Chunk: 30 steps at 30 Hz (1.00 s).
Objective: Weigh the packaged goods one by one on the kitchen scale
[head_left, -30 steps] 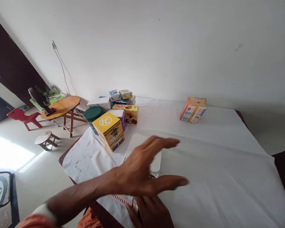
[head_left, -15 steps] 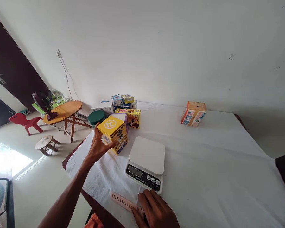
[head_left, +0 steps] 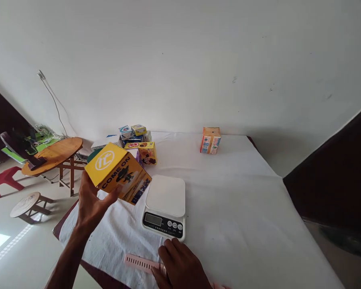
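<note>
My left hand [head_left: 92, 202] is closed around a yellow cardboard box [head_left: 117, 170] printed "COME ON", tilted and held up left of the scale. On the white cloth stands a white kitchen scale [head_left: 165, 196] with nothing on its plate and a dark display. Just in front of it, my right hand [head_left: 182, 263] has its fingers curled over a watch with a pink strap [head_left: 141, 263]. The hand hides the middle of the watch; the perforated strap end sticks out to the left.
Several small boxes [head_left: 132, 130] are stacked at the back left, with a yellow snack box [head_left: 142, 152] before them. A green round lid [head_left: 94, 154] is partly hidden. An orange taped package [head_left: 210, 140] stands near the wall. A wooden stool [head_left: 25, 204] is on the floor.
My left hand has lifted the yellow box off the cloth and tilted it, bringing it nearer. My right hand stays at the watch. The view has turned to the right.
</note>
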### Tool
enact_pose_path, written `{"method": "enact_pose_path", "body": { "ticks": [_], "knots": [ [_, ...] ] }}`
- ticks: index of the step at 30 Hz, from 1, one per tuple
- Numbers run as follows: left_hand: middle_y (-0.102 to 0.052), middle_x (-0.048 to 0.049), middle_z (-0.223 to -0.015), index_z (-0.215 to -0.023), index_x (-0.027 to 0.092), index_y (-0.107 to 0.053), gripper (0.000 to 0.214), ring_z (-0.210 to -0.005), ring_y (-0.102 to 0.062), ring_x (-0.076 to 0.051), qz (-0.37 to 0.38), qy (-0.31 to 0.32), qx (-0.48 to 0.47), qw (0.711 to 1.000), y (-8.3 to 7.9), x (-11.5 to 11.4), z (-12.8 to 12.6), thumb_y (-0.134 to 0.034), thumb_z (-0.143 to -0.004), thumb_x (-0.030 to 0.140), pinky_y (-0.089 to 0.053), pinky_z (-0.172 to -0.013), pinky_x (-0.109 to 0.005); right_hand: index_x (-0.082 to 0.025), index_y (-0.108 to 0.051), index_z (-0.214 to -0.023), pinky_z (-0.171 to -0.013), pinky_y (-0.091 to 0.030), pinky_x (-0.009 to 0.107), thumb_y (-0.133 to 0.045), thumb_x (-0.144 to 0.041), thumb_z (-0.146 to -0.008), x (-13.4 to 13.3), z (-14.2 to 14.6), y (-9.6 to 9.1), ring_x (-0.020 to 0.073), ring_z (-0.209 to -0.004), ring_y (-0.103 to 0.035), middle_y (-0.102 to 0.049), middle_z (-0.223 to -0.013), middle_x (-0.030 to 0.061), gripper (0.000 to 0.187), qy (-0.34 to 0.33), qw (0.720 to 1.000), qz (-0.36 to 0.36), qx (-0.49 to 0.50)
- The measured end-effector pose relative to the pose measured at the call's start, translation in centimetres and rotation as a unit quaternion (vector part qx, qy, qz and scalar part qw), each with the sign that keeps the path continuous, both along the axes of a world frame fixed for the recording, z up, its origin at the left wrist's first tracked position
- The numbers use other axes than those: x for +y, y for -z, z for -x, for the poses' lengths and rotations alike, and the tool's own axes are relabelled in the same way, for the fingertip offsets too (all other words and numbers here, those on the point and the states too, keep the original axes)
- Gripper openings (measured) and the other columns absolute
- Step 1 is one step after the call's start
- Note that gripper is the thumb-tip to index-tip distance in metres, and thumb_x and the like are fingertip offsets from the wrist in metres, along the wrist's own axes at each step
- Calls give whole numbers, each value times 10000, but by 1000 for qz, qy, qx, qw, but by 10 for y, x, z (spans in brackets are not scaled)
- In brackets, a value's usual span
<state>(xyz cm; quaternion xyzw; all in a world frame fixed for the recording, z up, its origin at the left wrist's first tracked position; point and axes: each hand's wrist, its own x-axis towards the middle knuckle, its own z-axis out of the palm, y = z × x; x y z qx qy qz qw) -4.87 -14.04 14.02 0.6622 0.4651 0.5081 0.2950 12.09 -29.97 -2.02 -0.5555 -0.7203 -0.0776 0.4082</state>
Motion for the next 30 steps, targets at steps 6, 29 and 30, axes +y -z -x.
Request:
{"method": "enact_pose_path", "body": {
  "ticks": [6,29,30],
  "knots": [
    [-660,-86,-1306,-1239,248,-487,673,-1219,-657,-309,17,155,50,986,13,-10,-47,-863,-688,344,-598,-996,-453,-237,-484,-839,-642,-376,315,-681,-332,-854,0,2,5,186,-718,-506,-583,-783,-6,219,13,1000,-12,-3],
    [-690,-106,-1207,-1270,229,-537,735,-1070,-718,-335,0,133,159,978,-2,4,-66,-874,-680,509,-666,-813,-471,-227,-498,-774,-497,-327,303,-588,-429,-973,17,13,34,174,-595,-467,-510,-651,-2,298,111,981,-96,-127],
    [-697,-102,-1188,-1253,230,-550,719,-1057,-723,-334,-3,133,150,980,-8,8,-71,-880,-677,505,-670,-804,-470,-223,-499,-763,-491,-307,300,-598,-336,-962,19,14,35,166,-575,-456,-499,-636,-6,249,119,979,-117,-119]
  ]
}}
